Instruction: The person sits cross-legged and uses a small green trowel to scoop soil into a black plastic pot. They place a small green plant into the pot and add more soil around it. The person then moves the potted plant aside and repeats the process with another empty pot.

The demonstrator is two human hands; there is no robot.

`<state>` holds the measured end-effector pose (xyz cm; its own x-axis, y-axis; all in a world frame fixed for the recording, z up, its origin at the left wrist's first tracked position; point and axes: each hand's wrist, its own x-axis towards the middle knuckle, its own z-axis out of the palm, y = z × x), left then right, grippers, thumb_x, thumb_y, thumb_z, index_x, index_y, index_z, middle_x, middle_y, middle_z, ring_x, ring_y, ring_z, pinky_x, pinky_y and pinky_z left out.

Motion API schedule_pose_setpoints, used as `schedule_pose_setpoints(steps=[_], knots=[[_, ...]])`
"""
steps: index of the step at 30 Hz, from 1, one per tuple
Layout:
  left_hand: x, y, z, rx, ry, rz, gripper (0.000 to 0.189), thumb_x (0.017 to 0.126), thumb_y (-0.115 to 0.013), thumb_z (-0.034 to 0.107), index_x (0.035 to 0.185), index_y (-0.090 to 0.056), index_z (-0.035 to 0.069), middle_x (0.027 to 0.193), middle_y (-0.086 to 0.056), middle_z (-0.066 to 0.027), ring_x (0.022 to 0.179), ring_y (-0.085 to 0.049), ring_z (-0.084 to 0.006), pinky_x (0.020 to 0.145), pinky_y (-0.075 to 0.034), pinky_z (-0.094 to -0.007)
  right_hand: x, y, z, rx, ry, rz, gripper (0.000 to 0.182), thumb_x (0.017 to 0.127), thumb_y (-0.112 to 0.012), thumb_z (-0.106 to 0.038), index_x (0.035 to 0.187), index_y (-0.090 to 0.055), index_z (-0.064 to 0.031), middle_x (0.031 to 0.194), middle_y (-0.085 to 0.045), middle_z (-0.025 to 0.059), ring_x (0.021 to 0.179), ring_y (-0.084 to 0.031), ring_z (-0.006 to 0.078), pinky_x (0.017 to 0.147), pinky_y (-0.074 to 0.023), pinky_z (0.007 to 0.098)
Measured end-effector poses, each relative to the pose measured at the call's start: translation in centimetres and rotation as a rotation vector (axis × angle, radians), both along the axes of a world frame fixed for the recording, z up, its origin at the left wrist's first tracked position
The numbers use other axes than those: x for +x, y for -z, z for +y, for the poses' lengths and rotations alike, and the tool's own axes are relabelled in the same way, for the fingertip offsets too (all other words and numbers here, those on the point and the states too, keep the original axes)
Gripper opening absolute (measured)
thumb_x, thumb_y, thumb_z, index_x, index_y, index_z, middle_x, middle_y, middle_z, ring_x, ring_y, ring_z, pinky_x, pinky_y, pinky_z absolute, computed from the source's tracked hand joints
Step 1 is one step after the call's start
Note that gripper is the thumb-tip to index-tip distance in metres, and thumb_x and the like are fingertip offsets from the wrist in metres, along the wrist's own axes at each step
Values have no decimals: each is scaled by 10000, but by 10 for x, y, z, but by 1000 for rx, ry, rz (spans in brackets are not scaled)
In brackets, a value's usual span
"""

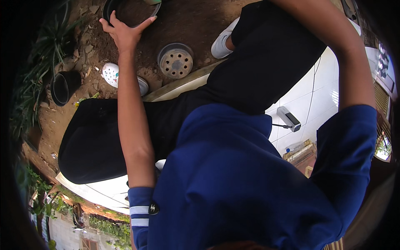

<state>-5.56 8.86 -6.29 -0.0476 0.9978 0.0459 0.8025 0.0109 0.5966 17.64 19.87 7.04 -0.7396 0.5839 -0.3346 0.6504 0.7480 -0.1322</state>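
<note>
My left hand (pixel 126 36) reaches to the near rim of a round black plastic pot (pixel 157 9) at the top edge. Its fingers and thumb are spread wide, with nothing seen gripped between them; whether they touch the rim I cannot tell. Dark soil shows within the pot's rim, and a pale green piece (pixel 152 1), cut off by the frame, is at its far side. An upturned pot (pixel 176 64) with several drainage holes in its base sits on the soil to the right of my left forearm. My right forearm runs out past the top edge, so the right hand is out of view.
White perforated clogs (pixel 110 74) rest on the ground, beside a raised ledge (pixel 181 82). A black pot (pixel 60 89) lies tipped near leafy plants (pixel 47 56). On white tiles to the right are a grey-and-black device (pixel 288 118) with a cable and a clear plastic bottle (pixel 295 147).
</note>
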Motion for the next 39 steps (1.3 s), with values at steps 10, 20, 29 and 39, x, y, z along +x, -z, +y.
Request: schedule_pose_setpoints(steps=[10,20,29,39], knots=[[2,-7,-1,-1,-25,-49,1437,528,-928,679,1559,-211,-20,1598,19,-351,1492,-145,-547,1143,-410,-531,-24,-13,7,-39,110,81,302,760,-660,-179,1021,-782,-93,954,-756,204,910,-737,369,771,-590,475],[9,-12,-2,-18,-45,38,1456,515,-905,724,1562,-217,-18,1611,-42,-335,1490,-229,-510,1121,-436,-526,-19,-17,13,-119,81,153,340,731,-658,-194,1028,-791,-96,933,-751,215,903,-743,349,801,-589,476],[9,-19,-11,-30,-76,-22,1423,550,-956,615,1546,-202,-67,1609,-29,-340,1514,-160,-488,1182,-359,-501,-37,-44,5,-179,142,30,391,763,-713,-289,1012,-772,7,996,-748,242,947,-745,353,788,-596,461],[-3,-20,-15,-19,-28,61,1367,564,-956,579,1555,-219,-8,1638,-65,-297,1489,-277,-475,1136,-419,-517,-46,-14,-7,-194,36,-81,369,796,-714,-278,1063,-771,-30,1031,-761,200,992,-740,331,804,-591,451]])
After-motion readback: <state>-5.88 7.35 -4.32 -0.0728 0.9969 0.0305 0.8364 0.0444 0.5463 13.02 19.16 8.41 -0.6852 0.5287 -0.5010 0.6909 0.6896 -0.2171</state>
